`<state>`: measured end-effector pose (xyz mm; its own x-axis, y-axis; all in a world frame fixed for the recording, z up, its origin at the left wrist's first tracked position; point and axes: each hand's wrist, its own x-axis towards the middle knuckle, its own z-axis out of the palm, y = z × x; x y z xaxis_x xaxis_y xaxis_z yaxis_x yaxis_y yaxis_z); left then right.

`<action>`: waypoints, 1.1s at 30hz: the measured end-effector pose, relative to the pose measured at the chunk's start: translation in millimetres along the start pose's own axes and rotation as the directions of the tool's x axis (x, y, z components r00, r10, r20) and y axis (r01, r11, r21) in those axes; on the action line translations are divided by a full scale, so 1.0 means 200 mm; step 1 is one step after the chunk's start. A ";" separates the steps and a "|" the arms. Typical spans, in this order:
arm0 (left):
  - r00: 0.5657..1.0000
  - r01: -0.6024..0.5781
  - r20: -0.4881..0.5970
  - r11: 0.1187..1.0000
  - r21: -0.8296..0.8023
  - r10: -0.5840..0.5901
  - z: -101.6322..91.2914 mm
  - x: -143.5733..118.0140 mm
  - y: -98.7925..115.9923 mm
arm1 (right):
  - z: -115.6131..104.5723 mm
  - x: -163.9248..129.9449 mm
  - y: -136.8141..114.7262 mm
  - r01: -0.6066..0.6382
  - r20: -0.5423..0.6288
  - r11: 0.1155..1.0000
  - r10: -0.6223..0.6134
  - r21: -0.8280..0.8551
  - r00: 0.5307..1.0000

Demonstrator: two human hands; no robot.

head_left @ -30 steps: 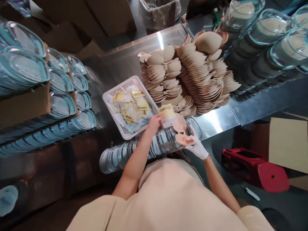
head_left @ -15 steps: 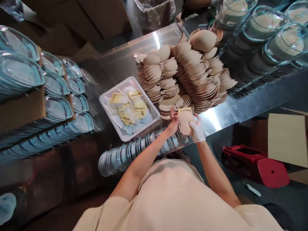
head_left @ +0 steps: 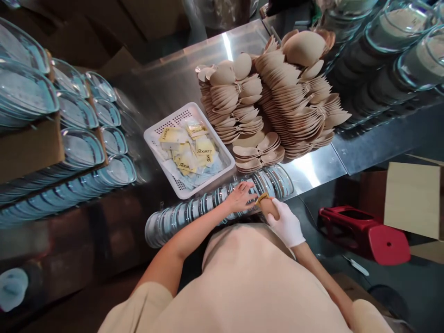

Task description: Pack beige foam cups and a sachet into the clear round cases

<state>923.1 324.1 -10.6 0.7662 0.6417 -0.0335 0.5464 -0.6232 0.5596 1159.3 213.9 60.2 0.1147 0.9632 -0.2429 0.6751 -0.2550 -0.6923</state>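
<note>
My right hand [head_left: 286, 225], in a white glove, grips a folded beige bra cup [head_left: 269, 208] with a yellow label [head_left: 262, 198] at its upper end, close to my body. My left hand [head_left: 240, 198] is bare, its fingers spread and empty, over the row of clear plastic cases [head_left: 194, 212] along the table's near edge. Beyond the hands lie several beige stick-on bras [head_left: 258, 155], their cups joined in pairs. Left of them a white plastic basket [head_left: 227, 163] contains yellow-labelled sachets [head_left: 204, 146].
Tall stacks of beige cups [head_left: 289, 99] stand further back on the metal table [head_left: 163, 83]. Clear cases with pale inserts [head_left: 83, 148] fill the left side; more clear cases [head_left: 402, 27] are at far right. A red stool [head_left: 385, 240] and a cardboard box [head_left: 412, 196] are at lower right.
My right hand has drawn the bra cup and label down toward my body, tilting them. My left hand has let go and moved down-left over the row of cases.
</note>
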 end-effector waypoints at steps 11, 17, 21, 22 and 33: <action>0.998 0.040 0.045 0.999 -0.037 -0.038 -0.03 0.02 0.05 | -0.07 0.02 -0.02 -0.008 -0.056 0.985 -0.002 -0.174 0.998; 0.994 0.059 0.102 0.991 -0.118 -0.047 -0.06 0.04 0.03 | 0.37 0.24 -0.19 0.163 0.082 0.909 -0.142 -0.385 0.987; 0.992 0.094 0.097 0.985 -0.147 -0.080 -0.08 0.05 0.00 | 0.45 0.34 0.00 0.326 -0.104 0.884 -0.378 -0.335 0.920; 0.993 0.092 0.088 0.984 -0.153 -0.079 -0.08 0.05 0.00 | 0.43 0.33 0.06 0.345 -0.160 0.880 -0.411 -0.326 0.897; 0.999 0.048 0.028 0.984 -0.172 -0.043 -0.08 0.04 0.00 | 0.43 0.34 0.10 0.424 0.067 0.799 -0.439 -0.427 0.896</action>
<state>923.3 337.2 2.0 0.7509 0.6554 -0.0811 0.5160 -0.5056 0.6915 1118.7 267.0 -28.8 -0.2426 0.9693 0.0406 0.8990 0.2403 -0.3661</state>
